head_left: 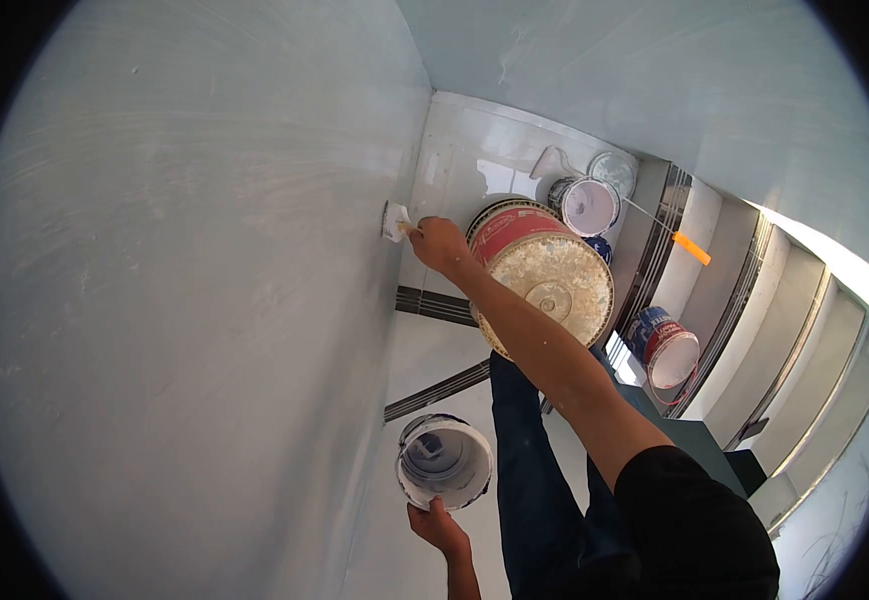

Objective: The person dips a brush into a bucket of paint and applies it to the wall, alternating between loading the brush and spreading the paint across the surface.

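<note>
My right hand (438, 243) is closed around a short handle of a white-coated paintbrush (394, 221), whose wide end is against the grey wall (194, 290). Lower down, my left hand (439, 527) grips the rim of a small paint bucket (444, 462), thumb over the near edge. White paint streaks the bucket's inner walls, and a darker patch shows at its bottom. Beneath my right forearm stands a large drum (551, 290) with a red band and a paint-spattered, cream-coloured lid.
Behind the drum are an open paint bucket (590, 207), a round lid (612, 174) and a roller with an orange handle (691, 248). A red-and-blue bucket (671, 358) stands on the stairs (754, 345) at right. Dark strips edge the steps.
</note>
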A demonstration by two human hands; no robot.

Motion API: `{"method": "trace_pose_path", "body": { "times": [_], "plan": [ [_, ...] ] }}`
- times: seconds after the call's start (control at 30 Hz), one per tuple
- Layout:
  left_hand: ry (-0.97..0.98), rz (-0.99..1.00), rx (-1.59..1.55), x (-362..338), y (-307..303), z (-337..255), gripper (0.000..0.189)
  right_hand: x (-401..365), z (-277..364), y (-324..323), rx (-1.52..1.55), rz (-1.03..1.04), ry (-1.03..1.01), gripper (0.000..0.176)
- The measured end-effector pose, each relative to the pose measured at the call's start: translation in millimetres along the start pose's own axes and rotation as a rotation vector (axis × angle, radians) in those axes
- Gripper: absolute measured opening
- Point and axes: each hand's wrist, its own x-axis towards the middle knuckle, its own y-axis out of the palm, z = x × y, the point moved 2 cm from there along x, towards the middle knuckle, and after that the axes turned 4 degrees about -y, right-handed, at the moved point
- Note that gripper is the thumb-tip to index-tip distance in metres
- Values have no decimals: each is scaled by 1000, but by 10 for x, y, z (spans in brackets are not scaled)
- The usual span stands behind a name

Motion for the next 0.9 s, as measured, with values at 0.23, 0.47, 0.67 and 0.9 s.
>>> {"method": "trace_pose_path", "body": {
  "times": [0.23,0.47,0.67,0.9],
  "plan": [
    [24,0,51,18,-41,78,23,-978,954,-1141,383,30,-124,28],
    [-4,-4,39,61,-173,70,24,-1379,915,-1542,500,46,-30,28],
    [-32,-7,10,43,-134,-11,29,-10,-79,-162,-19,36,70,26],
    [-47,-57,53,19,-259,118,27,338,145,50,-5,102,-55,29]
  ]
}}
